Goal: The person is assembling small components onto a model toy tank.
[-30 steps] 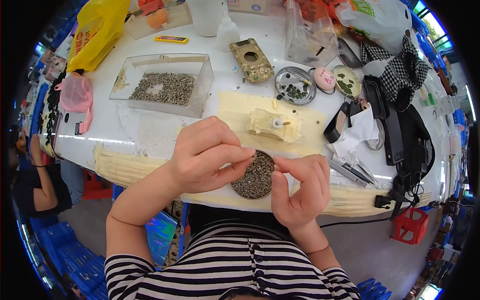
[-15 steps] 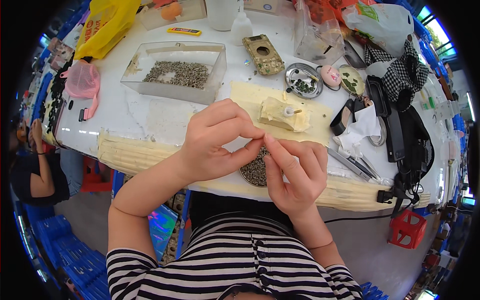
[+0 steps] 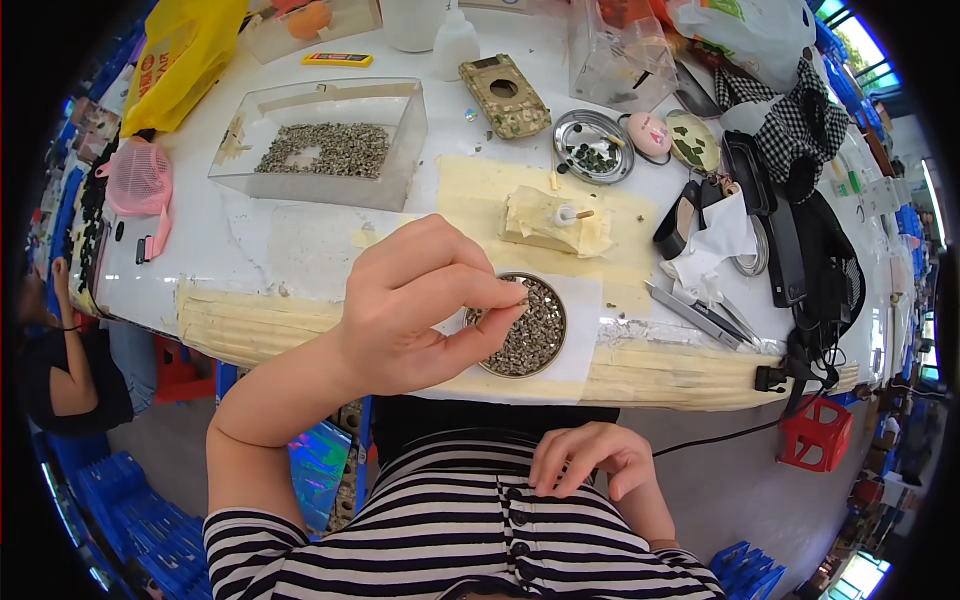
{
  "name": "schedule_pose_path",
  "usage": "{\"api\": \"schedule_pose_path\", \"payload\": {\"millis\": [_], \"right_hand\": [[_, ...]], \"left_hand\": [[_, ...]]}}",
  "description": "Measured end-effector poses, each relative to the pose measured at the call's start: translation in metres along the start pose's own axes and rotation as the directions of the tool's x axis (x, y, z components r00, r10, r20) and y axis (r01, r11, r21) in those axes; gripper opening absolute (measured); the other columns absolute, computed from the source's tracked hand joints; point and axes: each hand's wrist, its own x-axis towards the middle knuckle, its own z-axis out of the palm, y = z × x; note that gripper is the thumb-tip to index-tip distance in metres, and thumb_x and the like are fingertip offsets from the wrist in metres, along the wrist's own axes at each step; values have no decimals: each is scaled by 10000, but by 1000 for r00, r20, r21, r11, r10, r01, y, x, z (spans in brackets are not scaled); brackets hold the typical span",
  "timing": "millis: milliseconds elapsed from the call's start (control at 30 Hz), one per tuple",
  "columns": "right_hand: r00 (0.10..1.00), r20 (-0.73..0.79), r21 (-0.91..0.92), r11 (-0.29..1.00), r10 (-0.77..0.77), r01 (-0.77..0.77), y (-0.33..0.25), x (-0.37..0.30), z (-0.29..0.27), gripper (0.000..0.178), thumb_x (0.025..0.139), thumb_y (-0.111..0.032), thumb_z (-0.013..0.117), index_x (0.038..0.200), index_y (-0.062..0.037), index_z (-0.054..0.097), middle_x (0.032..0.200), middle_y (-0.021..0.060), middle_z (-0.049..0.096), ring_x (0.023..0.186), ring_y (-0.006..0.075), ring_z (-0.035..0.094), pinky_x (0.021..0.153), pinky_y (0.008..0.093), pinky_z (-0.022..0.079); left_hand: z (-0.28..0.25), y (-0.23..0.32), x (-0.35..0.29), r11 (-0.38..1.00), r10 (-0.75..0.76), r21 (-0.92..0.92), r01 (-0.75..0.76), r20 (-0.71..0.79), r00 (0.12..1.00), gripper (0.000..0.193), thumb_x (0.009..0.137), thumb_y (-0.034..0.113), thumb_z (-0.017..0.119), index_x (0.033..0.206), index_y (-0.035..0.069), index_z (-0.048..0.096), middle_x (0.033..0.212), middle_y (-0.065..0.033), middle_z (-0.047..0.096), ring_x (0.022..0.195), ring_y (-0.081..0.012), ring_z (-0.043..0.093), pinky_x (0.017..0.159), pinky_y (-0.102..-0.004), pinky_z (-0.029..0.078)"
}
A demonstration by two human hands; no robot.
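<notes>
My left hand (image 3: 415,310) hovers over the near side of the table, thumb and forefinger pinched together. Whatever is between those fingertips is too small to make out. Beneath them, a round dish (image 3: 563,345) full of small grey-brown bits is partly hidden by the hand. My right hand (image 3: 597,462) is down by the striped shirt, below the table edge, its fingers loosely bent and apart with nothing seen in them. Beyond the dish, a block wrapped in yellowish tape (image 3: 525,222) carries a small white piece with a thin pin (image 3: 572,215).
Behind my left hand stands a clear box (image 3: 395,165) of similar bits. Further right are a camouflage-patterned case (image 3: 508,98), a metal dish of dark green pieces (image 3: 600,178), a pink round object (image 3: 649,135) and tweezers (image 3: 705,318). A pink strainer (image 3: 140,178) lies left.
My hands have parted. The right one has dropped from the fingertips of the left to the shirt front. The left stays pinched and is slightly lower, and the dish now shows more.
</notes>
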Motion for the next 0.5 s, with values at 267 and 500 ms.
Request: {"api": "schedule_pose_path", "payload": {"millis": [267,500], "right_hand": [[910,-206,637,755,359,-154,51,-150,-72,567,932,-315,625,1293,119,568,1278,294,585,1150,456,600,1038,548,458],[738,-439,781,623,512,32,70,-291,-103,383,969,-337,610,1236,-65,650,1186,145,679,1126,327,644,962,519,519]], "left_hand": [[4,-2,3,999,13,35,-12,-23,1000,239,656,-63,799,862,33,722,750,-43,613,639,-173,567,535,-280,421],[3,-2,1,999,11,41,-11,-11,1000,267,671,-85,794,904,22,717,783,-60,610,668,-175,568,565,-276,431]]}}
